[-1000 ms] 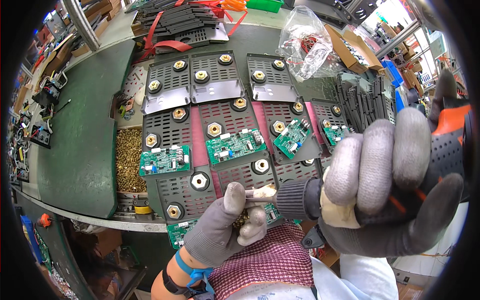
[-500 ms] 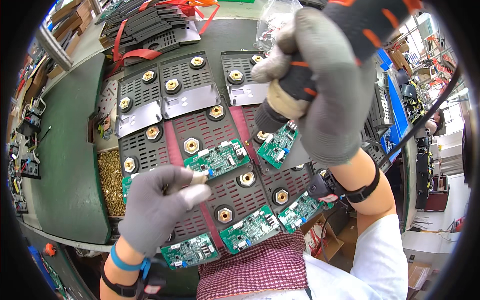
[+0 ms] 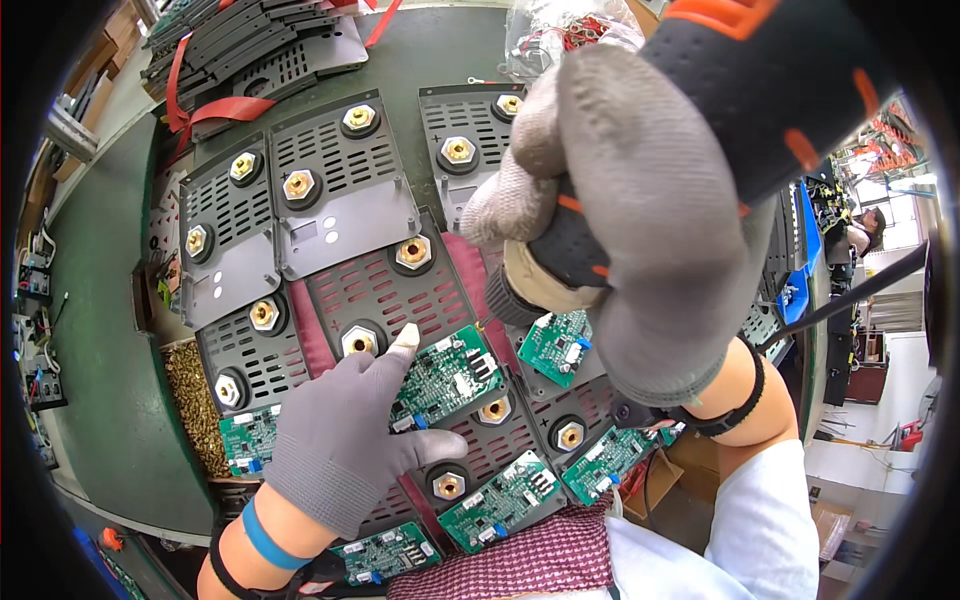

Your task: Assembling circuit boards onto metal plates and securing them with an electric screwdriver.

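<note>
My right hand (image 3: pixel 650 220), in a grey glove, is wrapped round a black-and-orange power drill (image 3: pixel 790 90) with tape behind its dark nose (image 3: pixel 515 300). The nose points down beside the upper right corner of a green circuit board (image 3: pixel 450 375) on a perforated dark metal plate (image 3: pixel 335 290). My gloved left hand (image 3: pixel 345 430) lies over the board's left end. Its index finger stretches along the upper edge and its thumb lies below the lower edge, spread apart. Another circuit board (image 3: pixel 555 347) sits under the drill. The drill's tip is hard to make out.
More plates carry brass nuts and green boards (image 3: pixel 505 500) towards me. A bin of brass screws (image 3: pixel 190 400) stands at the left. Stacked plates (image 3: pixel 250 50) with red straps lie far left, and a plastic bag (image 3: pixel 570 35) at the back. A black cable (image 3: pixel 860 285) hangs at the right.
My left thumb and index finger have gone from close together to spread about the board. The drill has come down and slightly left, its nose now nearer the board's right corner.
</note>
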`<state>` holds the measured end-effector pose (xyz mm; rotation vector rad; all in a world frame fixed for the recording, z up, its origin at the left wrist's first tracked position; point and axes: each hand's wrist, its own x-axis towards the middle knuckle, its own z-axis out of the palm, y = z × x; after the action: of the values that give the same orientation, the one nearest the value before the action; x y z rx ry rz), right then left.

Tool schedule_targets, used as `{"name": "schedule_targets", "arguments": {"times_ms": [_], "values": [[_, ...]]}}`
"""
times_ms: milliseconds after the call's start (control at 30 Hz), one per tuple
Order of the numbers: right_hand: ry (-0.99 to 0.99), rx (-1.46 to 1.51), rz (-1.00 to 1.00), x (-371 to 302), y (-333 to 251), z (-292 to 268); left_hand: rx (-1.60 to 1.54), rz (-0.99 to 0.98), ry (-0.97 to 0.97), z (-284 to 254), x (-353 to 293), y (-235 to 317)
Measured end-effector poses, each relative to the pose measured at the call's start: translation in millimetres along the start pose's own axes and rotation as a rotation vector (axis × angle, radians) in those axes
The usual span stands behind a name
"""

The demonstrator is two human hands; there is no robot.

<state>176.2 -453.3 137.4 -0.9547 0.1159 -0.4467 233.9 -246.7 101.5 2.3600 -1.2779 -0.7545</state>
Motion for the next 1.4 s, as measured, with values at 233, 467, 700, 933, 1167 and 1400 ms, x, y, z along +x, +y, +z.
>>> {"name": "schedule_targets", "arguments": {"times_ms": [233,467,700,933,1167,1400], "values": [[-0.016,-0.291,-0.144,4,2,-3,-0.099,0.033,0.13,-1,5,-2],[-0.147,-0.288,-0.131,-4,7,-6,-0.126,-0.053,-0.033,3,4,-3],[-0.115,-0.256,-0.149,-4,16,4,-0.22,0.015,0.034,6,5,-6],[-0.166,-0.422,-0.18,-2,17,10,-0.199,0.039,0.046,11,5,-9],[-0.135,-0.382,-0.076,3,15,3,-0.202,0.063,0.017,12,6,-14],[-0.207,-0.264,-0.06,-3,19,4,-0.231,0.025,-0.004,10,4,-13]]}}
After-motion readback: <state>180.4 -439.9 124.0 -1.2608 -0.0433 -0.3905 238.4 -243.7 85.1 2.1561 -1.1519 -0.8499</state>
